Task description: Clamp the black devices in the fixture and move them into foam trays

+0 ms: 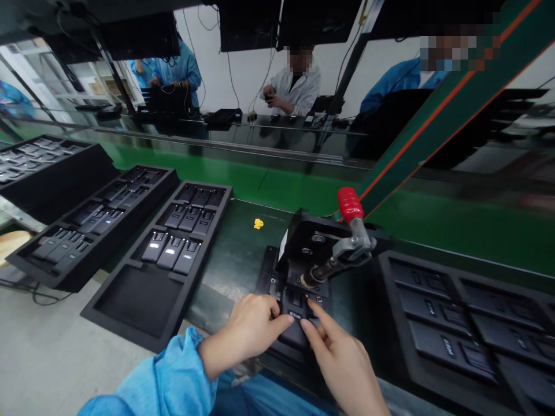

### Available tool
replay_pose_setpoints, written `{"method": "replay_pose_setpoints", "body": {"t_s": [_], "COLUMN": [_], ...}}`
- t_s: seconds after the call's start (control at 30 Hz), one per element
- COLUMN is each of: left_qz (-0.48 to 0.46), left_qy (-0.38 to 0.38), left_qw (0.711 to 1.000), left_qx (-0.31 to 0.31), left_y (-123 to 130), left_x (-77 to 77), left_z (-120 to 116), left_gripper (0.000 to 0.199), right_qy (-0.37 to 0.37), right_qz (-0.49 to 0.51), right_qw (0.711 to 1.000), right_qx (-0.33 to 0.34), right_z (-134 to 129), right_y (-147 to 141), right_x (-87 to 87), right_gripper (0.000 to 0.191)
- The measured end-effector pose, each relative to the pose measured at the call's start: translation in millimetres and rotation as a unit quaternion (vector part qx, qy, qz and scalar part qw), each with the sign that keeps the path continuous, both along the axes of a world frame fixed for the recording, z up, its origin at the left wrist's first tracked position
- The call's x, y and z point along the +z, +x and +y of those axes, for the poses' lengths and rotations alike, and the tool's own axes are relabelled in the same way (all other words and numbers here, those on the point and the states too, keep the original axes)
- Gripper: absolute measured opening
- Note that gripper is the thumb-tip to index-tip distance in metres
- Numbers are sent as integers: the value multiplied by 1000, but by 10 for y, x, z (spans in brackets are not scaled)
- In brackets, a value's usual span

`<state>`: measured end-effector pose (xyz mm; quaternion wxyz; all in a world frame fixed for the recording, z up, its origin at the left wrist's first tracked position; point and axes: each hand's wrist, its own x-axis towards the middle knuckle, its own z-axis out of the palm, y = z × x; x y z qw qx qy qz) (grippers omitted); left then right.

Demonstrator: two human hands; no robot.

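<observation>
Head view: holding a black boxy device [293, 332] with white lettering from both sides, at the black clamp fixture [299, 234] on the green bench [229, 254]. Curling the left hand [249, 325] in narrow, laying its thumb beside the lettering. Bringing the right hand's [336, 349] thumb and index finger onto the opposite edge, slightly parted. Seeing the toggle clamp [356, 238] with its red handle grip [349, 203] pointing up, plunger [318, 271] angling down near the device's far end; not telling whether touching. Also seeing yellow pieces [258, 223] lying on the bench, left of the fixture. Having a left foam tray [203, 263] nearby, carrying similar devices in three rows of three; having more loaded trays [78, 280] farther left. Having a right foam tray [393, 306] beyond the fixture, likewise loaded. Facing a white-coated person [299, 95] across the line, plus blue-clad co-workers [180, 72].
</observation>
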<state>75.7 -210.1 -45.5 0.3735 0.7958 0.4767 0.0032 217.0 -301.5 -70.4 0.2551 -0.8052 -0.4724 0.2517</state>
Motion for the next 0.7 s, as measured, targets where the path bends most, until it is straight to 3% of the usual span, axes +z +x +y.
{"method": "replay_pose_setpoints", "body": {"t_s": [0.2,0.3,0.4,0.5,0.6,0.7], "left_qz": [15,13,-38,-179,-253,-252], "left_qy": [33,54,130,295,421,489], "left_qw": [999,998,991,936,859,818], "left_qx": [-7,-11,-21,-72,-143,-169], "left_y": [19,-11,-104,-229,-321,-351], "left_x": [-14,-31,-113,-280,-473,-613], "left_z": [9,-14,-124,-291,-403,-415], "left_gripper": [25,25,22,26,39,44], "right_qy": [1,9,100,256,360,361], "right_qz": [-7,4,-16,-92,-118,21], "right_qw": [1000,999,988,943,909,927], "right_qx": [-1,-30,-116,-193,-176,-97], "right_z": [-7,-16,0,114,391,791], "right_y": [1,67,237,406,451,372], "right_x": [-87,12,365,885,1347,1650], "right_gripper": [50,49,51,46,38,30]}}
